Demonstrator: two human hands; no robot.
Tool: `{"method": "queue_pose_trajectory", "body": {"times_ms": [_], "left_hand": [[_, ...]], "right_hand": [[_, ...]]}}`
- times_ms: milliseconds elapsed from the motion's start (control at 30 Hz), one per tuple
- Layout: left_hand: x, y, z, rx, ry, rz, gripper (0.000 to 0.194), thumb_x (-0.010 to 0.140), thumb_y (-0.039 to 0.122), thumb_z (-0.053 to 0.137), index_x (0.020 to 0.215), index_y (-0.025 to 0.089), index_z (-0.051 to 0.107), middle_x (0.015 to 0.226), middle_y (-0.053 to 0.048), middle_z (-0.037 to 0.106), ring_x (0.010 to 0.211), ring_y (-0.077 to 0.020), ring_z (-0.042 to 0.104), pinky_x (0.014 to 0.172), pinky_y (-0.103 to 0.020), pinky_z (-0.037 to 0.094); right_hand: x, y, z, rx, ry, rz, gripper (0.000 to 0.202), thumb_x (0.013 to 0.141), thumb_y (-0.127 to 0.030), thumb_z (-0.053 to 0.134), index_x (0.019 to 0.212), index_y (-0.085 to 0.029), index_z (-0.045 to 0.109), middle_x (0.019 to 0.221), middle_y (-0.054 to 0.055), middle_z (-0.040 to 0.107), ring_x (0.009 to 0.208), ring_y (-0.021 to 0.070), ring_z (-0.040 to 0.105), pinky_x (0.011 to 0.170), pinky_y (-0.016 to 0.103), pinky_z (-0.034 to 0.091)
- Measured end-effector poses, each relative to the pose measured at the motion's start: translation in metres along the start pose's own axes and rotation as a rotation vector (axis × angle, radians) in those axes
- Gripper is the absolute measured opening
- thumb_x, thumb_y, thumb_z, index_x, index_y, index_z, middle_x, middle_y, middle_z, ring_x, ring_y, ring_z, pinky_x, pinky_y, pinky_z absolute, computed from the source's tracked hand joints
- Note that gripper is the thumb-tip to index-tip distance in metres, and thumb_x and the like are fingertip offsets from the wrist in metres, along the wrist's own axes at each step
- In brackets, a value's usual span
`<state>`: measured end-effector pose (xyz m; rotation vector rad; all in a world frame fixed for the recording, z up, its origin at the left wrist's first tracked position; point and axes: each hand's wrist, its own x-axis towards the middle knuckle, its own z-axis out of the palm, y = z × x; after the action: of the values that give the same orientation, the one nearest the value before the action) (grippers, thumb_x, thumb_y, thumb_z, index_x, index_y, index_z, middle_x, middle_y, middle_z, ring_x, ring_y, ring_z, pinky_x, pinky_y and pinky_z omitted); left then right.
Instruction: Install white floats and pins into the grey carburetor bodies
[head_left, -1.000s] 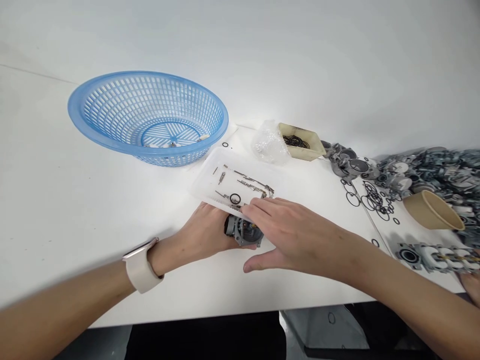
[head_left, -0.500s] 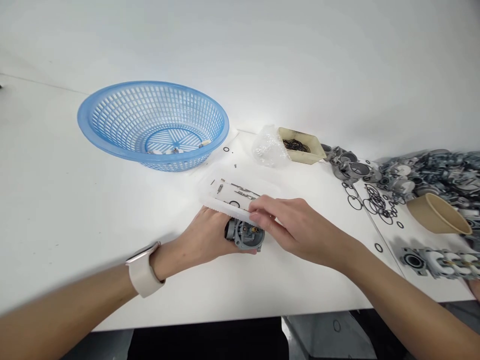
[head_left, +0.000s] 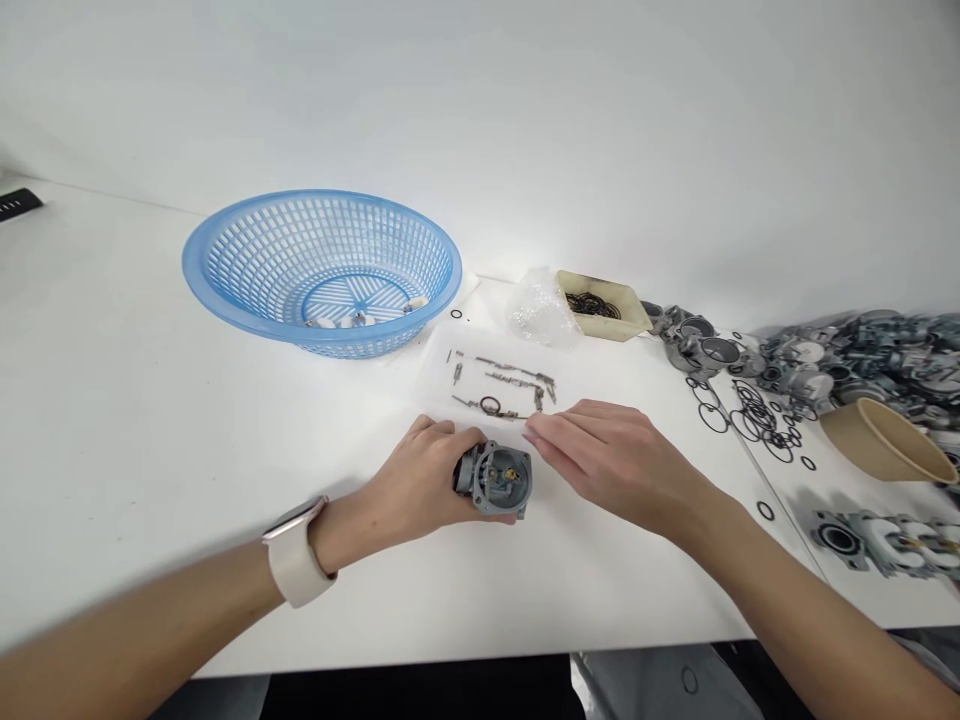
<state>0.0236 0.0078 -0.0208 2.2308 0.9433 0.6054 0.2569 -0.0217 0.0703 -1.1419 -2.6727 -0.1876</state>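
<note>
My left hand [head_left: 424, 475] is wrapped round a grey metal carburetor body [head_left: 491, 485], whose open bowl side, with a brass piece inside, faces me. Just right of the carburetor, my right hand [head_left: 600, 450] is closed, its thumb and fingertips pinched together at the near edge of a white tray [head_left: 435, 385]. Whatever sits between those fingertips is hidden or too small to name. In the tray lie thin metal parts [head_left: 510, 378], a small spring-like piece [head_left: 457, 373] and a black O-ring [head_left: 490, 405].
A blue plastic basket [head_left: 196, 262] holding small white parts stands back left. Behind the tray are bubble wrap [head_left: 544, 310] and a cream box [head_left: 626, 325] of black rings. On the right lie loose O-rings [head_left: 757, 415], a tan tub [head_left: 862, 440], piled carburetors [head_left: 885, 345] and a row of carburetor bodies [head_left: 892, 540].
The tray, raised and tilted over my left fingers before, now rests lower, beyond the carburetor. More of my left hand and the carburetor shows. My right fingertips stay near the tray's edge.
</note>
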Motion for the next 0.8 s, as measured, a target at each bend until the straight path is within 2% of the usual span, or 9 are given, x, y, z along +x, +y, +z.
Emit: {"method": "queue_pose_trajectory", "body": {"times_ms": [133, 333, 400, 500, 567, 600, 667, 733, 800], "left_hand": [[-0.001, 0.000, -0.001, 0.024, -0.063, -0.004, 0.069, 0.062, 0.078, 0.086, 0.099, 0.023, 0.069, 0.084, -0.002, 0.073, 0.080, -0.0263, 0.066, 0.088, -0.042, 0.046], [0.000, 0.002, -0.005, 0.024, -0.111, 0.029, 0.066, 0.064, 0.078, 0.085, 0.096, 0.023, 0.069, 0.081, 0.000, 0.073, 0.079, -0.0245, 0.065, 0.086, -0.039, 0.042], [0.000, 0.003, -0.006, 0.030, -0.117, 0.015, 0.067, 0.062, 0.078, 0.086, 0.096, 0.023, 0.069, 0.081, -0.001, 0.072, 0.078, -0.0243, 0.064, 0.086, -0.039, 0.042], [0.000, 0.004, -0.007, 0.034, -0.125, -0.005, 0.067, 0.060, 0.077, 0.088, 0.096, 0.023, 0.069, 0.082, -0.001, 0.072, 0.079, -0.0250, 0.064, 0.087, -0.039, 0.042], [0.000, 0.004, -0.007, 0.025, -0.131, -0.005, 0.067, 0.061, 0.076, 0.089, 0.098, 0.023, 0.069, 0.085, -0.001, 0.072, 0.081, -0.0255, 0.065, 0.087, -0.039, 0.043], [0.000, 0.003, -0.007, 0.020, -0.129, -0.003, 0.067, 0.061, 0.075, 0.089, 0.099, 0.023, 0.069, 0.085, -0.001, 0.072, 0.082, -0.0255, 0.065, 0.088, -0.039, 0.043], [-0.001, 0.002, -0.006, 0.024, -0.117, 0.003, 0.070, 0.059, 0.075, 0.090, 0.102, 0.023, 0.070, 0.086, -0.002, 0.072, 0.083, -0.0262, 0.066, 0.088, -0.040, 0.043], [-0.003, 0.000, -0.005, 0.046, -0.103, 0.006, 0.072, 0.058, 0.074, 0.090, 0.104, 0.023, 0.070, 0.086, -0.002, 0.072, 0.082, -0.0269, 0.066, 0.086, -0.040, 0.044], [-0.004, -0.003, -0.004, 0.064, -0.103, 0.011, 0.069, 0.062, 0.073, 0.089, 0.106, 0.023, 0.070, 0.088, -0.003, 0.072, 0.082, -0.0269, 0.066, 0.083, -0.039, 0.045]], "right_hand": [[-0.014, 0.021, 0.019, -0.091, 0.000, 0.031, 0.029, 0.110, -0.017, 0.044, 0.093, -0.019, 0.069, 0.071, 0.003, 0.071, 0.062, 0.0170, 0.061, 0.064, 0.031, 0.046], [-0.020, 0.043, 0.068, -0.045, 0.032, 0.064, 0.031, 0.109, -0.014, 0.042, 0.095, -0.017, 0.069, 0.069, 0.002, 0.069, 0.063, 0.0169, 0.061, 0.067, 0.031, 0.049], [-0.015, 0.043, 0.073, -0.001, 0.050, 0.083, 0.029, 0.109, -0.016, 0.044, 0.097, -0.016, 0.070, 0.077, 0.005, 0.073, 0.071, 0.0181, 0.065, 0.073, 0.032, 0.051], [-0.008, 0.035, 0.057, 0.061, 0.095, 0.126, 0.020, 0.109, -0.028, 0.053, 0.107, -0.016, 0.068, 0.102, 0.011, 0.076, 0.093, 0.0232, 0.069, 0.084, 0.037, 0.053], [-0.005, 0.026, 0.039, 0.273, 0.143, 0.227, 0.027, 0.108, -0.042, 0.054, 0.105, -0.018, 0.065, 0.103, 0.011, 0.074, 0.092, 0.0227, 0.067, 0.079, 0.036, 0.053], [-0.005, 0.021, 0.031, 0.528, 0.160, 0.320, 0.036, 0.109, -0.050, 0.050, 0.095, -0.019, 0.063, 0.092, 0.008, 0.071, 0.081, 0.0201, 0.065, 0.072, 0.033, 0.053], [-0.009, 0.012, 0.024, 0.994, 0.091, 0.360, 0.071, 0.107, -0.073, 0.019, 0.068, -0.022, 0.051, 0.060, 0.002, 0.057, 0.053, 0.0154, 0.053, 0.053, 0.029, 0.048], [-0.016, 0.008, 0.032, 1.371, -0.115, 0.254, 0.090, 0.084, -0.087, -0.023, 0.051, -0.027, 0.035, 0.040, 0.000, 0.038, 0.036, 0.0129, 0.038, 0.040, 0.029, 0.041], [-0.023, 0.009, 0.049, 1.710, -0.367, 0.165, 0.096, 0.057, -0.090, -0.041, 0.042, -0.029, 0.031, 0.034, 0.001, 0.032, 0.031, 0.0121, 0.033, 0.034, 0.029, 0.037]]}}
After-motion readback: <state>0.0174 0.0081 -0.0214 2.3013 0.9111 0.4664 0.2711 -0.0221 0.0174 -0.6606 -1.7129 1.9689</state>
